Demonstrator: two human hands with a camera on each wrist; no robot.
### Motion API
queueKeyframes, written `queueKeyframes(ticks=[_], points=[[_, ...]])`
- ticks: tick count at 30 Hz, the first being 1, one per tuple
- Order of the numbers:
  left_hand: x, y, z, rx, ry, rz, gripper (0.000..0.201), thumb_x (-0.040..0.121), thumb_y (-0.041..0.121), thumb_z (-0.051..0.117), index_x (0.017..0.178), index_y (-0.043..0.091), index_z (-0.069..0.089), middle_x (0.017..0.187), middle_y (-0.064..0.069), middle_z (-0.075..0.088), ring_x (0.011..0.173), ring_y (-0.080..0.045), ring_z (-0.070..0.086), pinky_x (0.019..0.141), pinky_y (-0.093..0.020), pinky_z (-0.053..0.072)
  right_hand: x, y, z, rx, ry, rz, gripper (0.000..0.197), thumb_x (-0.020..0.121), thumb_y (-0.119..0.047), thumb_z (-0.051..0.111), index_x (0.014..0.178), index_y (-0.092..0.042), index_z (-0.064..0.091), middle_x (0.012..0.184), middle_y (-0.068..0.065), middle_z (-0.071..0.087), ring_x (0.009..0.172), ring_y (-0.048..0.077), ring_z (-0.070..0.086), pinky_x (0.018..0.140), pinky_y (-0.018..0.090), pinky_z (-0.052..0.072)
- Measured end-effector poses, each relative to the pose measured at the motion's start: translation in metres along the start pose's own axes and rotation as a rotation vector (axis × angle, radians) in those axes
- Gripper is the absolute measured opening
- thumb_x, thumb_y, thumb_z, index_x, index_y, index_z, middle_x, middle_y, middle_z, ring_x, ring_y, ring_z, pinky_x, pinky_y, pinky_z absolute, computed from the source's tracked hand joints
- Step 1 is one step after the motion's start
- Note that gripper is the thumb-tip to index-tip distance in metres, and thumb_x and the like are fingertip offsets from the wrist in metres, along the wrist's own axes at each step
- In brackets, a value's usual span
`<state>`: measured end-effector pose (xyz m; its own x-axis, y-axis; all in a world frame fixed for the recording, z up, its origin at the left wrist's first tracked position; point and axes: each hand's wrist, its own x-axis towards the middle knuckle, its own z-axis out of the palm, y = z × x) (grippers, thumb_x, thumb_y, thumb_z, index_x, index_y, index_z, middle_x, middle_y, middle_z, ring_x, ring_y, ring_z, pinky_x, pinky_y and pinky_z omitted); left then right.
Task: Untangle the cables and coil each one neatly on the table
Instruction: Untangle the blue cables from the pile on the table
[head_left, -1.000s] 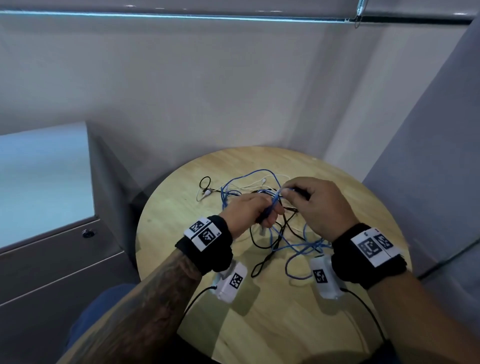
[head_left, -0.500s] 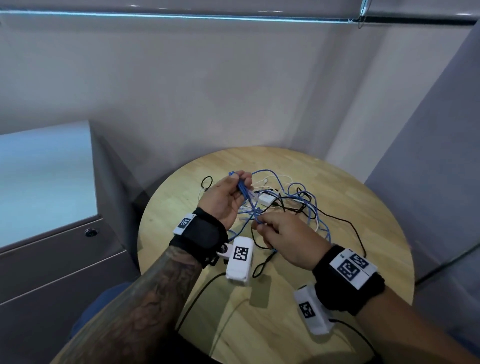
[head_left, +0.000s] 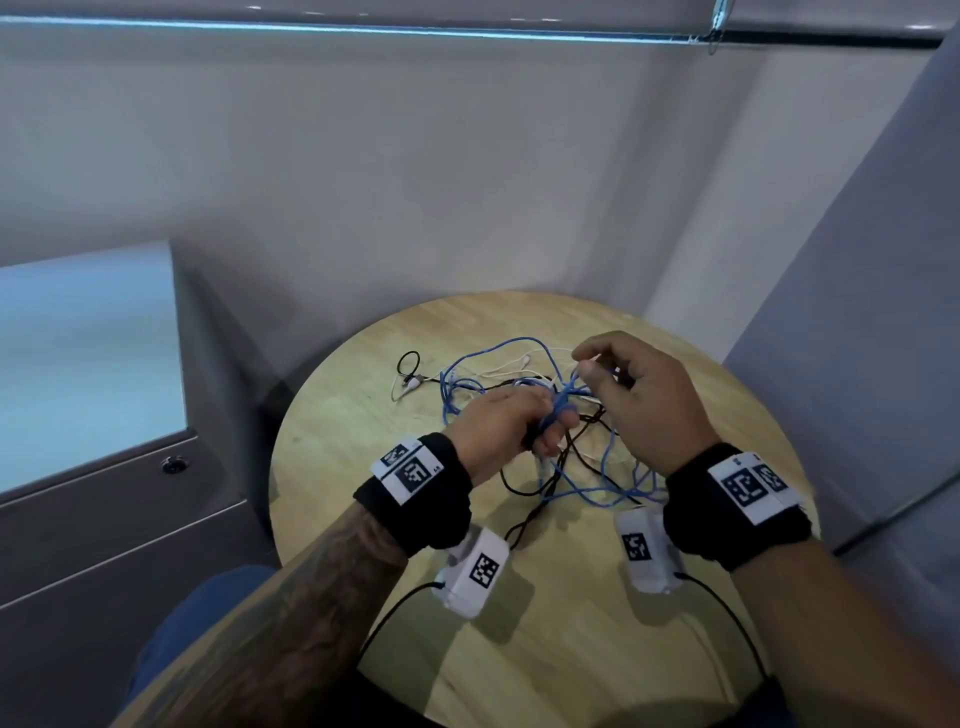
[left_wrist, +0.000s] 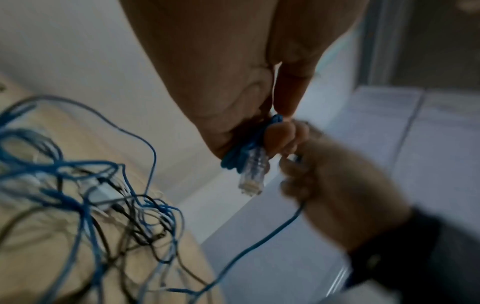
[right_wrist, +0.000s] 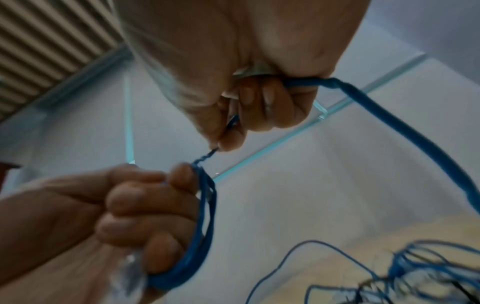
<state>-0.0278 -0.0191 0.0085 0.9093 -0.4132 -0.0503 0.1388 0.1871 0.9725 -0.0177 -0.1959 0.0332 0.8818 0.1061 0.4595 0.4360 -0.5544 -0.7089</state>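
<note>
Left wrist view puts the grip plainly: the left hand (left_wrist: 228, 86) is curled round a small bundle of loops of the blue cable (left_wrist: 241, 152), with the clear plug (left_wrist: 252, 174) poking out below the fingers. Just beside it, the right hand (right_wrist: 233, 67) pinches the same blue cable between thumb and fingertips, a short stretch running taut between the two hands.

Half a second ago the left hand was raised with the blue strand held up and the right hand sat low and nearer the body; now the left hand has dropped and closed on its loops, while the right has swung up and out above the tangle (head_left: 524, 384). That reads as one more turn being wound onto the left-hand bundle, so coiling of the blue cable is probably under way.

Most of the blue cable lies knotted with the black cable (head_left: 530, 519) and white cable (head_left: 498, 370) on the round wooden table (head_left: 571, 649), so much untangling appears left.
</note>
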Motion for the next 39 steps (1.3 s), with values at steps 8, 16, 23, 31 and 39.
queueKeyframes(ticks=[8,16,23,31,39], points=[[0.004,0.017,-0.026,-0.696,0.099,0.166,0.021,0.092,0.011,0.045,0.104,0.001,0.058,0.083,-0.003,0.061,0.07,-0.012,0.058,0.085,-0.027,0.053,-0.025,0.005,0.034,0.056,-0.443,0.087,0.024,0.104,-0.028,0.051,0.09,-0.032,0.07,0.06,-0.001,0.065,0.05,0.004,0.051,0.055,0.027,0.043],[0.011,0.001,-0.026,-0.198,0.403,0.339,0.017,0.097,-0.001,0.05,0.095,0.0,0.066,0.081,-0.005,0.07,0.071,-0.015,0.064,0.076,-0.026,0.055,-0.024,-0.019,0.019,-0.225,-0.533,-0.104,0.024,0.091,-0.044,0.059,0.083,-0.022,0.065,0.06,-0.001,0.052,0.054,0.009,0.045,0.058,0.036,0.04],[0.009,-0.005,-0.01,0.399,0.205,0.205,0.023,0.102,0.011,0.045,0.093,0.005,0.066,0.071,0.0,0.064,0.065,-0.014,0.058,0.068,-0.029,0.05,-0.003,-0.032,-0.006,0.147,-0.147,-0.062,0.023,0.084,0.0,0.064,0.091,-0.021,0.071,0.067,-0.011,0.065,0.059,0.01,0.054,0.061,0.022,0.045],[-0.002,0.021,-0.007,-0.316,0.014,0.045,0.033,0.096,0.01,0.03,0.095,-0.002,0.061,0.063,0.0,0.047,0.056,-0.013,0.043,0.073,-0.031,0.043,0.009,0.015,0.006,0.16,-0.1,0.099,0.015,0.096,-0.024,0.065,0.084,-0.019,0.074,0.063,-0.003,0.059,0.057,0.008,0.049,0.061,0.026,0.044],[0.014,0.008,-0.021,-0.589,0.259,0.271,0.022,0.102,0.016,0.039,0.102,0.003,0.057,0.082,-0.003,0.062,0.076,-0.015,0.059,0.079,-0.025,0.055,-0.018,0.009,0.031,0.039,-0.57,0.174,0.016,0.101,-0.028,0.053,0.092,-0.022,0.065,0.073,0.004,0.073,0.061,0.016,0.068,0.065,0.036,0.057]])
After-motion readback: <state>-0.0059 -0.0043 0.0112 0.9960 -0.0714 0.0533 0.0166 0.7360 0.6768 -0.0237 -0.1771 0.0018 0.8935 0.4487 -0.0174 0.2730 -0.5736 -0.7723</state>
